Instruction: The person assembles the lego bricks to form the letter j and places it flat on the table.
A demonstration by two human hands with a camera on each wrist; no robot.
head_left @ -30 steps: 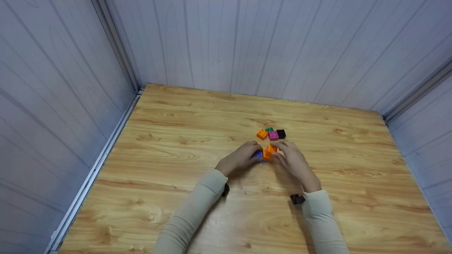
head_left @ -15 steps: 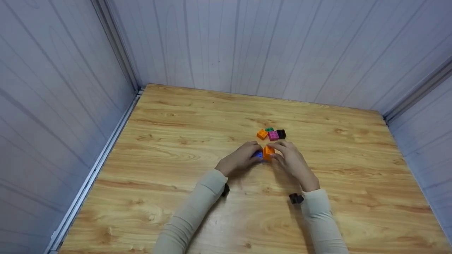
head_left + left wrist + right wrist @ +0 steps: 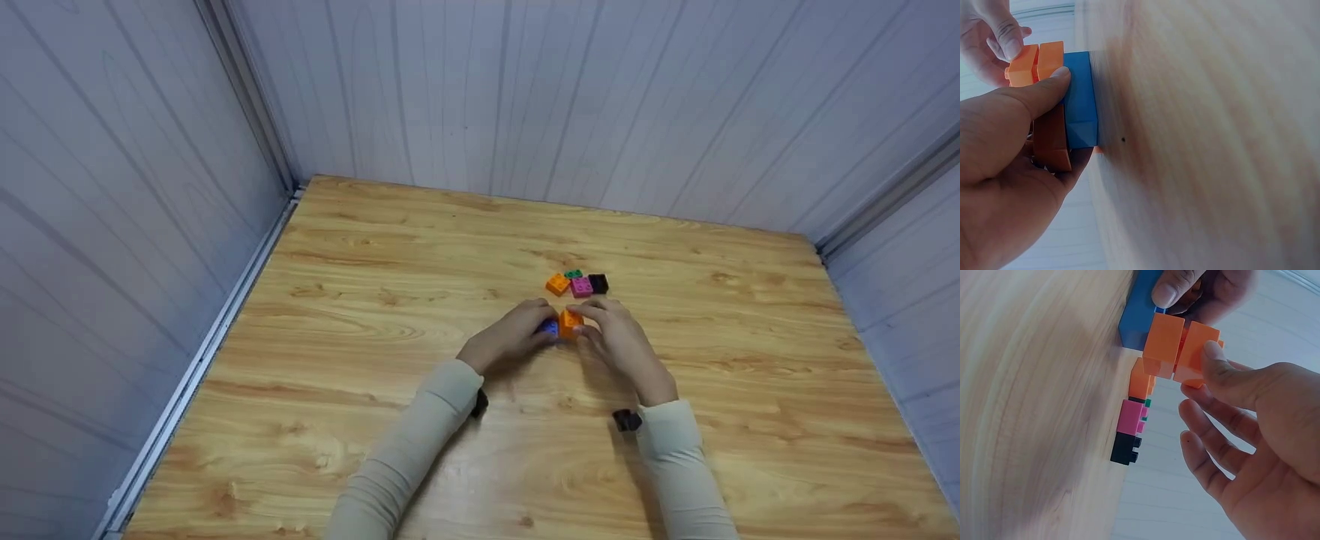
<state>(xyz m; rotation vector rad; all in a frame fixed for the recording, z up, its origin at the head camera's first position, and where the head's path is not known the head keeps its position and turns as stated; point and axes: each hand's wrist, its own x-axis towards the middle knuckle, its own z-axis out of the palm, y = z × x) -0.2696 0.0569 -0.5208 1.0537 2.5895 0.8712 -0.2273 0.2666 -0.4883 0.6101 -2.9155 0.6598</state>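
Note:
A long blue brick (image 3: 1080,107) lies on the wooden table, and my left hand (image 3: 511,336) grips it at its left end. A shaded, brown-looking brick (image 3: 1051,138) sits on the blue one, between the left thumb and fingers. An orange brick (image 3: 1163,342) stands on the other end of the blue brick. Above it is a second orange brick (image 3: 1196,354), which my right hand (image 3: 621,343) pinches between thumb and index finger. A narrow gap shows between these two orange bricks. The other right fingers are loosely bent.
Just beyond the hands lie another orange brick (image 3: 557,284), a flat green brick (image 3: 573,274), a pink brick (image 3: 582,287) and a black brick (image 3: 598,283), close together. Pale panelled walls (image 3: 465,97) border the wooden table (image 3: 390,300) at the back and sides.
The right hand has moved slightly left, bringing its orange brick from an offset position into line over the lower orange one. The left hand has kept its place and grip.

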